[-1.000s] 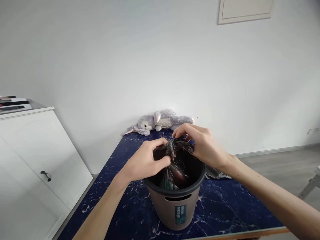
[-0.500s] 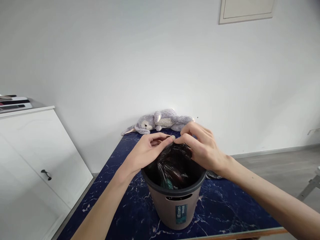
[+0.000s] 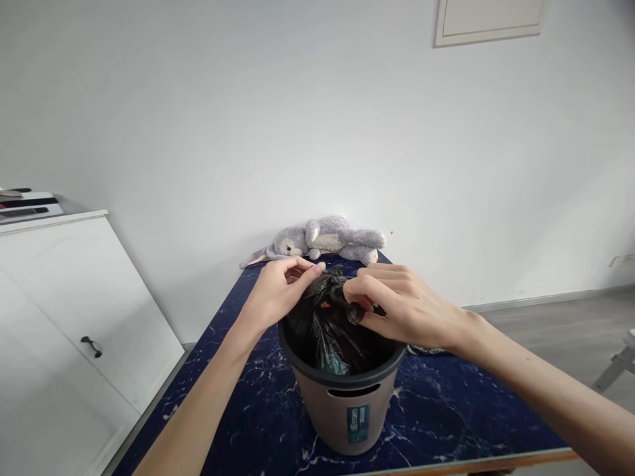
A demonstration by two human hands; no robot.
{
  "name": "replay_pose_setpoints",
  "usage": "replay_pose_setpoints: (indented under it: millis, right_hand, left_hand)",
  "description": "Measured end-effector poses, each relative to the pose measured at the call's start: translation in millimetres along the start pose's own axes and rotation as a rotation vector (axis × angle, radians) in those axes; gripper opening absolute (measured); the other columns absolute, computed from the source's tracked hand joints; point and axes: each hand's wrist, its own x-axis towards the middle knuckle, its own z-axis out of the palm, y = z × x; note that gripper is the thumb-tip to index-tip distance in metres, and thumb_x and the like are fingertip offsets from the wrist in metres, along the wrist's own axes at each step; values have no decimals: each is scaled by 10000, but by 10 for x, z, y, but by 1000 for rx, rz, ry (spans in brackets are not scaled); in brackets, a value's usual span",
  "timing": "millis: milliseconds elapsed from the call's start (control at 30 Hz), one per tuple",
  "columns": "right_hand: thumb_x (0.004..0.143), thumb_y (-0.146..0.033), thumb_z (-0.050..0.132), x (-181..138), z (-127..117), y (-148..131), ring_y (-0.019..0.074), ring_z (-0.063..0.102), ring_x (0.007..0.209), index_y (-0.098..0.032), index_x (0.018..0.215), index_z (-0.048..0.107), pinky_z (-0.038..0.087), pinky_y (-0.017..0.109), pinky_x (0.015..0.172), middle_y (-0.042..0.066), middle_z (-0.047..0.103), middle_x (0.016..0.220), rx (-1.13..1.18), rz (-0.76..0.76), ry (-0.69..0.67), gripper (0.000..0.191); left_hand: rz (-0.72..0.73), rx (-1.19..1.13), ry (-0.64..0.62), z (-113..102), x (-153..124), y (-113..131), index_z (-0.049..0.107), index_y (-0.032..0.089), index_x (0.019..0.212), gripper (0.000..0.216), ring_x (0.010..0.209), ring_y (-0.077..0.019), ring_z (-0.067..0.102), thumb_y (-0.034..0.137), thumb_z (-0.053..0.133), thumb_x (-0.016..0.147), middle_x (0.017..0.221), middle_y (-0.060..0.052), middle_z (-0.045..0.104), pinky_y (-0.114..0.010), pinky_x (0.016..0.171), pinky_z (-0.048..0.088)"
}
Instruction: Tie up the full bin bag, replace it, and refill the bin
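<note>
— Your hands have drawn apart since half a second ago: your right hand [image 3: 404, 301] has come lower on the near side, and your left hand [image 3: 275, 291] has shifted outward. What do you have in them?

— Your right is curled tightly on a gathered end of the black bag [image 3: 337, 337], with a dark stub showing under the fingers. Your left lies against the bag's other side; whether it pinches any film, I can't tell (your own thumb and knuckles hide it).

— What should you watch there?

— Keep both sides evenly taut, and draw sideways rather than up; thin film like that probably tears under a jerk. Hold close to the twisted top, so you keep control of it.

— And where does the bag sit?

— Its body is inside the bin [image 3: 325, 413], the gathered top standing above the dark rim. Your bin is upright on the table [image 3: 258, 423], so pull gently enough not to tip it.

— Further out?

— Crumpled plastic [image 3: 421, 350] lies beside the bin, partly behind your right forearm. Beyond, a plush toy [image 3: 327, 242] lies against the wall.
</note>
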Motion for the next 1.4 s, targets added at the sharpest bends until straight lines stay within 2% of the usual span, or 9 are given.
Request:
replay_pose_setpoints:
  millis: [367, 600, 800, 900, 1000, 1067, 1200, 1300, 1400]
  right_hand:
    - [797, -31, 529, -25, -153, -99, 126, 475, 623, -226, 1128, 501, 363, 273, 592, -55, 543, 767, 308, 316, -352, 386]
    - [864, -128, 603, 54, -78, -58, 161, 548, 590, -179, 1482, 472, 391, 294, 550, -74, 591, 676, 455, 650, -324, 633]
    - [863, -154, 617, 186, -19, -60, 121, 491, 548, -193, 897, 649, 358, 284, 547, -52, 566, 624, 439, 638, -334, 61]
    - [873, -155, 598, 199, -6, -69, 109, 462, 534, -205, 792, 589, 333, 278, 535, -54, 549, 609, 463, 624, -304, 95]
    - [874, -147, 591, 194, 7, -73, 109, 470, 546, -211, 734, 530, 328, 274, 532, -47, 553, 618, 495, 648, -288, 166]
    - [874, -133, 581, 193, 15, -78, 111, 472, 541, -214, 742, 528, 324, 277, 528, -49, 552, 612, 509, 659, -278, 163]
    - [905, -163, 596, 182, 13, -108, 149, 554, 585, -203, 1036, 627, 370, 288, 543, -35, 626, 681, 518, 686, -246, 140]
    - [956, -210, 585, 149, -15, -142, 177, 601, 616, -205, 1276, 563, 396, 302, 551, -28, 682, 740, 563, 720, -219, 321]
    - [989, -223, 553, 96, -61, -172, 179, 598, 612, -228, 1334, 501, 396, 305, 552, -33, 697, 768, 573, 724, -205, 350]
  left_hand:
    - [47, 222, 153, -60, 102, -205, 777, 208, 897, 314, 871, -239, 736, 497, 683, 977, 937, -62, 820, -342, 839, 554]
    - [373, 224, 305, -55, -109, 185, 732, 233, 925, 240, 903, -187, 718, 433, 663, 1040, 948, -24, 783, -304, 849, 540]
    - [645, 275, 268, 31, -274, 499, 716, 238, 917, 145, 883, -167, 727, 300, 676, 1041, 914, -7, 776, -300, 828, 563]
    - [563, 263, 224, 19, -284, 455, 732, 245, 1024, 151, 966, -195, 729, 381, 668, 1042, 1014, -30, 782, -330, 888, 572]
    - [378, 271, 102, 17, -246, 352, 707, 268, 1294, 417, 1182, -265, 698, 514, 750, 960, 1283, -71, 755, -410, 1027, 556]
    - [310, 287, -4, 49, -219, 304, 744, 293, 1275, 403, 1271, -297, 672, 532, 751, 951, 1366, -56, 743, -442, 1096, 525]
    - [275, 275, 6, 146, -203, 276, 824, 263, 990, 378, 918, -236, 759, 482, 534, 1090, 1015, -33, 829, -341, 835, 560]
    - [217, 320, 110, 157, -190, 232, 810, 227, 927, 468, 584, -182, 638, 523, 489, 1097, 744, -19, 762, -312, 604, 456]
    - [120, 335, 110, 111, -142, 124, 759, 219, 810, 560, 504, -169, 541, 638, 484, 1061, 631, -8, 676, -305, 524, 354]
